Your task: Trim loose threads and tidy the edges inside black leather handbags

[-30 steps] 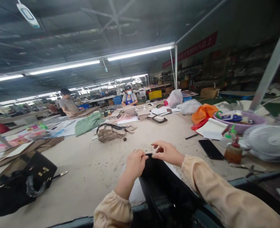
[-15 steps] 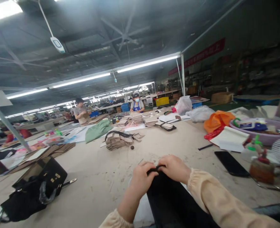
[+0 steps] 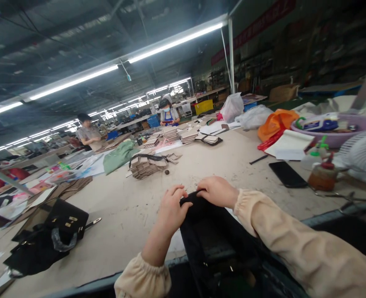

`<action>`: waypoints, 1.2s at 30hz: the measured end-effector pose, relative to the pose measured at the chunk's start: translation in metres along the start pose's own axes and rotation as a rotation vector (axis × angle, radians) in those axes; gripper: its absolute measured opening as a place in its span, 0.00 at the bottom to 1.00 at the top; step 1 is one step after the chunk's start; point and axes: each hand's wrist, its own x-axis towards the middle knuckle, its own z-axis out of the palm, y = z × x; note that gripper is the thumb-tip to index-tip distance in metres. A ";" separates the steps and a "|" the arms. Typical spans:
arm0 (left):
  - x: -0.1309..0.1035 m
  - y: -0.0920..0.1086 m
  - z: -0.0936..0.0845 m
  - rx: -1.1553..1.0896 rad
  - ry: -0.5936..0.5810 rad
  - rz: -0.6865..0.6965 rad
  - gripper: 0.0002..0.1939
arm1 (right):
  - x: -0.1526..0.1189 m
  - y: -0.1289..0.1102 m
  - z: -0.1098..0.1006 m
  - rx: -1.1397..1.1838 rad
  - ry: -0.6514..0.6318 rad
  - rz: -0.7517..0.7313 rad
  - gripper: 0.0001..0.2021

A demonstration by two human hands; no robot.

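Note:
A black bag [image 3: 208,223] lies at the table's near edge, its far end up between my two hands and its near part dark and hanging over the edge. My left hand [image 3: 172,209] is closed on the far left corner, thumb on the near side and fingers over the rim. Just to its right, my right hand [image 3: 217,192] pinches the same rim. White paper [image 3: 177,243] shows beneath the bag. Off to the left rests a black handbag [image 3: 66,218] with gold-coloured fittings and a strap sticking out.
Bundled brown-grey pieces [image 3: 144,165] lie ahead, near a green cloth [image 3: 120,156]. To the right are a phone [image 3: 287,174], a bottle of amber liquid [image 3: 322,176], a white fan [image 3: 361,155] and a purple basin [image 3: 338,136]. Two people are at work farther back.
My view has tilted down. The bag's rim has spread wider between my hands, and its inside now shows. Both hands keep hold of the rim.

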 end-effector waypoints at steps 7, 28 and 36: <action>0.000 0.005 0.003 0.146 0.022 0.033 0.04 | -0.001 0.001 0.001 -0.004 0.009 0.009 0.09; 0.008 0.004 0.015 0.107 0.058 0.082 0.04 | -0.002 0.001 0.002 -0.007 0.015 -0.015 0.10; 0.011 0.007 0.014 -0.046 -0.014 0.073 0.06 | -0.002 0.000 0.002 -0.003 -0.001 -0.007 0.10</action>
